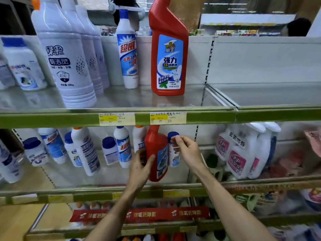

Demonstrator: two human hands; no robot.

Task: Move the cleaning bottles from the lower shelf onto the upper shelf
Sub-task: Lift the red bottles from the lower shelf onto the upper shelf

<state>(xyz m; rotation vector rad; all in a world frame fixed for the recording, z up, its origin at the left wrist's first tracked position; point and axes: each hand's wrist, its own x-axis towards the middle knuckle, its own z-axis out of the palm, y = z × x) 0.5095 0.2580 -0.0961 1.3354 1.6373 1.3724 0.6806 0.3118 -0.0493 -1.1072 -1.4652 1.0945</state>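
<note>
A red cleaning bottle (155, 150) with a blue label stands on the lower shelf (107, 190), its neck reaching up behind the shelf edge. My left hand (141, 166) wraps around its lower left side. To the bottle's right, my right hand (186, 150) has its fingers apart and touches a small white bottle with a blue cap (173, 150). A matching red bottle (168, 49) is upright on the upper shelf (217, 100), beside a slim white bottle (127, 49). Several white bottles (86, 150) remain on the lower shelf to the left.
Large white bottles (67, 56) crowd the upper shelf's left part. The upper shelf's right section (269, 91) holds nothing. Price tags (142, 118) sit on the green shelf edge. Pink-labelled spray packs (243, 150) fill the lower shelf's right side. Red packs (140, 214) lie on the shelf below.
</note>
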